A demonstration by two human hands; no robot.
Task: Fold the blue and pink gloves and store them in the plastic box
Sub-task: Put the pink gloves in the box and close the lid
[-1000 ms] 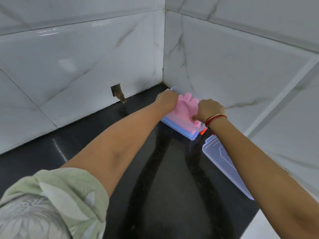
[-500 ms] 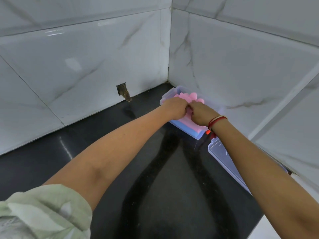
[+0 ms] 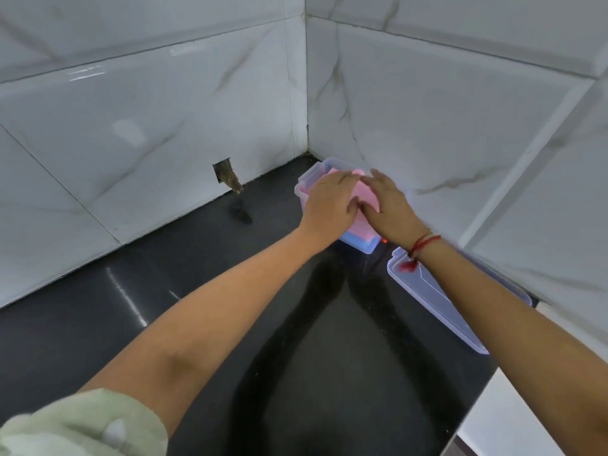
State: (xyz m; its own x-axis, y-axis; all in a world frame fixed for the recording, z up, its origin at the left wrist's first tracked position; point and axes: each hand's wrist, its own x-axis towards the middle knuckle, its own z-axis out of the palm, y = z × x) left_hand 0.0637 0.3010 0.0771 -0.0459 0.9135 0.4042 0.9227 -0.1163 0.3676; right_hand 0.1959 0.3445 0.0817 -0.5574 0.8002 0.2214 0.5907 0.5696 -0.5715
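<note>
A clear plastic box (image 3: pixel 307 181) sits on the black counter in the corner of the tiled walls. Folded pink gloves (image 3: pixel 367 199) lie on top inside it, with a strip of blue glove (image 3: pixel 360 242) showing beneath at the near end. My left hand (image 3: pixel 329 204) lies flat, palm down, on the left side of the pink gloves. My right hand (image 3: pixel 390 209) presses flat on their right side, fingers spread. Both hands cover most of the box's contents.
The box's clear lid (image 3: pixel 437 297) lies on the counter to the right, partly under my right forearm. A small hole (image 3: pixel 225 175) breaks the left wall tile. The counter's edge (image 3: pixel 473 413) runs at the lower right.
The pink glove fingers that stuck up a second ago are now folded down. Both hands have gone from gripping the gloves to lying flat on them.
</note>
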